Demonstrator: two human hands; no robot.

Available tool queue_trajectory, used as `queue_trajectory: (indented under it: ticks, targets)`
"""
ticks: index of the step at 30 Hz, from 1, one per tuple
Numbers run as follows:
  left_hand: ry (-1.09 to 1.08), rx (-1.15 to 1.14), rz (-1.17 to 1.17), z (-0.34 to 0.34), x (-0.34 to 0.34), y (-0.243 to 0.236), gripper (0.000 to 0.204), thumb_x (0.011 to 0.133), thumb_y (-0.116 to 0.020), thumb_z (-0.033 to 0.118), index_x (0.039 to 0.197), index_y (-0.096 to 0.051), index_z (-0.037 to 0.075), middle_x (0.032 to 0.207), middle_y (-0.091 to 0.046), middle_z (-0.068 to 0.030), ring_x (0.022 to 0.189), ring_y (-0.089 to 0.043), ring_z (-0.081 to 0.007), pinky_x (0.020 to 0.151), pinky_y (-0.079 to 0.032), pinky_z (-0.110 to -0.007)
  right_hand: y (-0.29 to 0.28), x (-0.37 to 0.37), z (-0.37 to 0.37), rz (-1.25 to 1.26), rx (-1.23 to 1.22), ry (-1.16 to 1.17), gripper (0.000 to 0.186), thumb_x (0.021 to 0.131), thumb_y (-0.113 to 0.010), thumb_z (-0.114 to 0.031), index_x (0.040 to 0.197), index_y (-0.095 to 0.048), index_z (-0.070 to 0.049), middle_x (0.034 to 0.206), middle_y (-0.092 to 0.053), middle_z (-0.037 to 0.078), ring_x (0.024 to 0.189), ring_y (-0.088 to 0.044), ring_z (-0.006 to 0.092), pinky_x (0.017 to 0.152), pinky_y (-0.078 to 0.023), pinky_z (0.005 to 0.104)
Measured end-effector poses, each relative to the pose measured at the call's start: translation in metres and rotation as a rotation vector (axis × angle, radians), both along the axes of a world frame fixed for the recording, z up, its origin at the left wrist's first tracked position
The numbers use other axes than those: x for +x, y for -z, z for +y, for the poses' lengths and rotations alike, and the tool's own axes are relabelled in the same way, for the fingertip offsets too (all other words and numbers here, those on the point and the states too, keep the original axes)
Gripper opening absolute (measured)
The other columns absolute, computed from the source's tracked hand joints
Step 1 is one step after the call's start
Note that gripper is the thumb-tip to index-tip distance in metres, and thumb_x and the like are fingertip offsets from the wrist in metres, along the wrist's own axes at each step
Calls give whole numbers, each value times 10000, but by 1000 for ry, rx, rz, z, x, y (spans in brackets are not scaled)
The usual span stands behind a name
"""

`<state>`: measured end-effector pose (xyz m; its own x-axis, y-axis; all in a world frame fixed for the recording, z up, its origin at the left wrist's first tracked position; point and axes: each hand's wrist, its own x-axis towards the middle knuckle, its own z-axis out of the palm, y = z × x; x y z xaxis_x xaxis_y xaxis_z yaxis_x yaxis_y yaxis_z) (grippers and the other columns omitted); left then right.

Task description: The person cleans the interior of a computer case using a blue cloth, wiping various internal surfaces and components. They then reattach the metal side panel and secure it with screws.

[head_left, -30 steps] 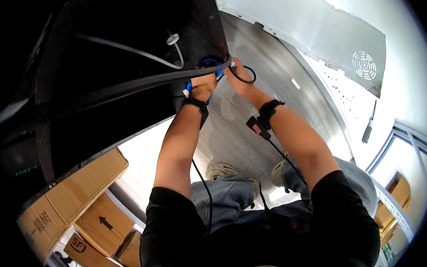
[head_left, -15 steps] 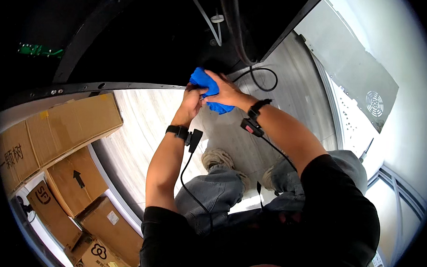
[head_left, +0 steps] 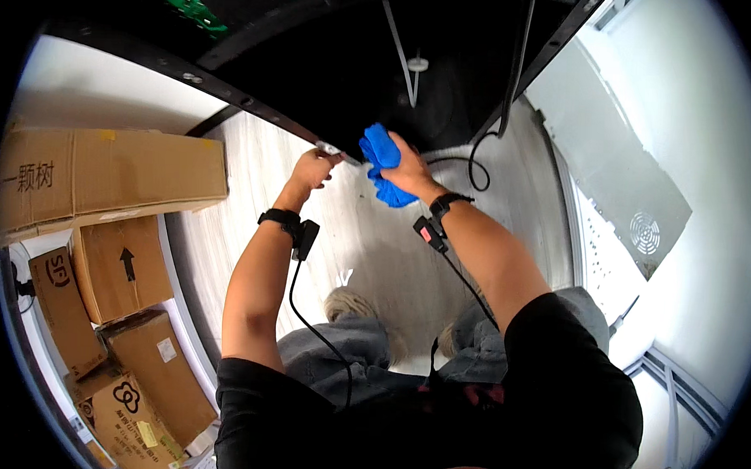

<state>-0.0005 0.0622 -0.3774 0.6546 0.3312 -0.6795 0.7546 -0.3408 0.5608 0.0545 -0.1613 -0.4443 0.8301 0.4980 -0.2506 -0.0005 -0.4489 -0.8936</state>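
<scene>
Blue cloth (head_left: 384,164), bunched, just above the middle of the frame, pressed against the lower edge of a big black panel (head_left: 356,77). Right hand (head_left: 407,171) closed around it, fingers curled over the folds, a black wristband (head_left: 444,204) on the wrist with a small clip and a thin black wire (head_left: 465,283) running down the forearm. Left hand (head_left: 313,168) just to the left, near the cloth but apart from it, fingers pinched on the metal corner (head_left: 330,149) of the panel's edge; a second black wristband (head_left: 282,218) there too, with its own wire hanging toward the lap. Grey trousers and light shoes (head_left: 352,304) below the hands, on pale wood-grain floor (head_left: 252,205). Black cable (head_left: 477,159) looping on the floor right of the cloth. Brown cardboard boxes (head_left: 105,175) stacked along the left edge of the frame. Grey metal plate with a round vent grille (head_left: 644,233) at the right, against a white wall.
</scene>
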Motion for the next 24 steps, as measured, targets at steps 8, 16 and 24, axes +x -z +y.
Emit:
queue_trajectory:
  ticks: [8, 16, 24]
  targets:
    - [59, 473, -472, -26, 0, -35, 530, 803, -704, 444, 1120, -644, 22, 1022, -681, -264, 1011, -626, -444, 861, -502, -455, -13, 4, 2, -73, -120, 8, 932, 721, -743, -232, 1523, -268, -249, 1404, -428, 245, 1253, -489, 409, 1034, -440, 440]
    - [-10, 464, -576, -32, -3, -11, 410, 799, -663, 276, 1135, -617, 44, 892, -682, -261, 873, -649, -445, 792, -528, -486, 22, 15, 10, -297, -340, -41, 859, 753, -715, -203, 1502, -309, -314, 1385, -425, 232, 1172, -528, 436, 955, -486, 476]
    - [88, 350, -586, -20, -9, -13, 336, 809, -678, 273, 1056, -604, 57, 788, -685, -211, 776, -662, -406, 726, -537, -455, 30, 13, 42, -636, -667, -322, 622, 808, -657, -133, 1386, -489, -289, 1331, -420, 161, 1083, -543, 385, 840, -546, 453]
